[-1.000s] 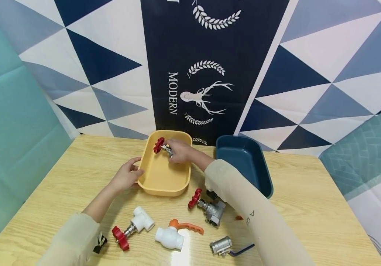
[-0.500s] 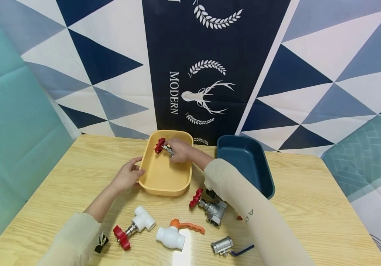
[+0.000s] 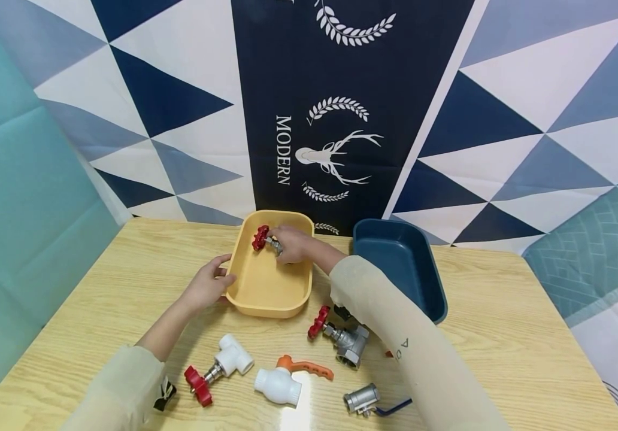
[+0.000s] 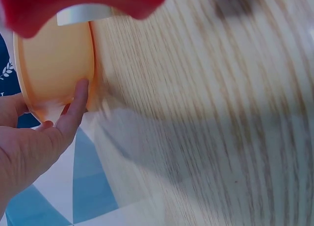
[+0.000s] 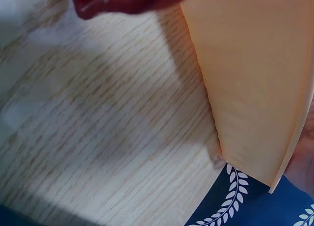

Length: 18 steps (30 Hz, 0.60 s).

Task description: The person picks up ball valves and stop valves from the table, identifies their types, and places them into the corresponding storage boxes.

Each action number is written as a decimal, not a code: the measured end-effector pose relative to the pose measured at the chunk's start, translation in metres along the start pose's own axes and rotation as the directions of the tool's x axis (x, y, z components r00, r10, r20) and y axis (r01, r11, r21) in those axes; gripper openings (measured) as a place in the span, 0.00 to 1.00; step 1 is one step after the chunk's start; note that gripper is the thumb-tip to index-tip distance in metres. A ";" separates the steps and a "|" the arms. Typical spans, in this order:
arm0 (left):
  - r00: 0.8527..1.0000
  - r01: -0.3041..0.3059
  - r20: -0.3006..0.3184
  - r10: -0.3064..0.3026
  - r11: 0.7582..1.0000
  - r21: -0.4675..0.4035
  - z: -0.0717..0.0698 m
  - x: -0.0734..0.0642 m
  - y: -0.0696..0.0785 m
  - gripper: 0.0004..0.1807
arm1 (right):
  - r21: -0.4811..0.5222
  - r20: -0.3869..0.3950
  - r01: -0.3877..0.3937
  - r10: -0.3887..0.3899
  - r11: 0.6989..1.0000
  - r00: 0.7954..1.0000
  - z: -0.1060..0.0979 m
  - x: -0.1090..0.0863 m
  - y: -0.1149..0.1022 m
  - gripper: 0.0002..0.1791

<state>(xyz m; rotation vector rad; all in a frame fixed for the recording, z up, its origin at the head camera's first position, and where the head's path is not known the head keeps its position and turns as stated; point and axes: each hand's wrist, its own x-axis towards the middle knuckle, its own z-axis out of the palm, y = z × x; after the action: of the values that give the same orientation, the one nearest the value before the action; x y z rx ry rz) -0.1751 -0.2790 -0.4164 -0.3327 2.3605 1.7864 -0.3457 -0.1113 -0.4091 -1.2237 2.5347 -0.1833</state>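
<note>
In the head view, my right hand (image 3: 294, 244) reaches into a yellow plastic bin (image 3: 269, 293) and grips a metal valve (image 3: 261, 238) with a red handwheel. Its fingers hide most of the valve body; the wheel points left. My left hand (image 3: 205, 286) holds the bin's left side, thumb over the rim and fingers against the outer wall. The left wrist view shows those left fingers (image 4: 78, 102) on the bin. From the right wrist, the bin's outer wall (image 5: 255, 74) hides most of the right hand.
Nearer on the wooden table lie a white valve with red handwheel (image 3: 221, 365), a white ball valve with orange lever (image 3: 279, 385), a metal gate valve (image 3: 349, 346) and a small blue-levered ball valve (image 3: 363, 399). A dark blue bin (image 3: 392, 263) stands right, partly behind the right sleeve.
The right hand keeps its grip on the valve, whose red wheel dips slightly lower in the bin. The left hand stays on the rim; the whole view shifts slightly.
</note>
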 end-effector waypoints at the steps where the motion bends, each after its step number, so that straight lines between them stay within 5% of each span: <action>1: 1.000 -0.001 -0.001 0.001 1.000 0.001 0.000 0.000 0.000 0.30 | 0.003 0.004 -0.004 0.004 1.000 1.000 0.000 0.000 0.000 0.37; 18: 1.000 -0.006 0.006 0.006 1.000 -0.004 -0.001 -0.001 0.000 0.31 | -0.046 0.024 -0.003 0.004 0.999 1.000 -0.002 0.003 0.000 0.38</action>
<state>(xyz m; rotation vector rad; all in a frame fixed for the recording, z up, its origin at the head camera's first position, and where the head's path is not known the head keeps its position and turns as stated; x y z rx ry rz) -0.1744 -0.2800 -0.4163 -0.3203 2.3568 1.7925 -0.3484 -0.1131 -0.4075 -1.2304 2.5335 -0.1096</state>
